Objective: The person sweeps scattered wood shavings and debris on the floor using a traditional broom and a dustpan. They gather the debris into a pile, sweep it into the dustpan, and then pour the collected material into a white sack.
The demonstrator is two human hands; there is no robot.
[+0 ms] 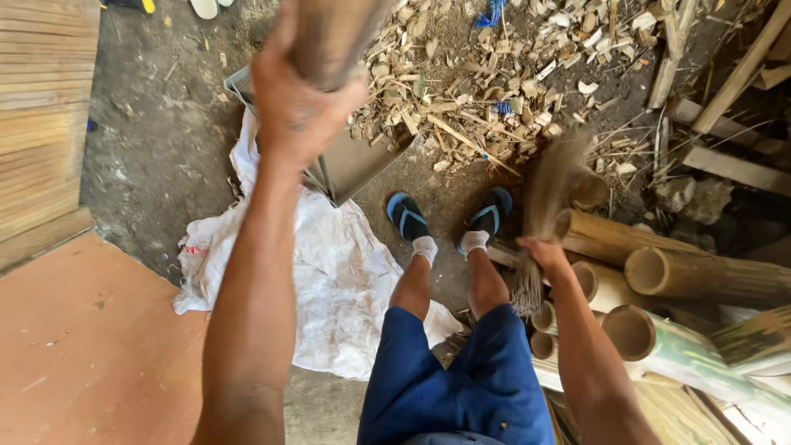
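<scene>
the left hand (292,99) is raised at upper centre of the frame, fingers closed round a bamboo piece (329,37) that blurs out past the top edge. the right hand (540,251) sits right of centre, clamped on a straw broom (548,185), its bristles fanning upward and blurred, with a bundled end hanging below the fist. under the left hand lies a grey metal tray (354,165) on a crumpled white sheet (329,264). a heap of bamboo chips (486,82) fills the upper middle. thick bamboo poles (659,268) are stacked at right, just beside the broom. feet in blue sandals (408,218) stand between sheet and poles.
</scene>
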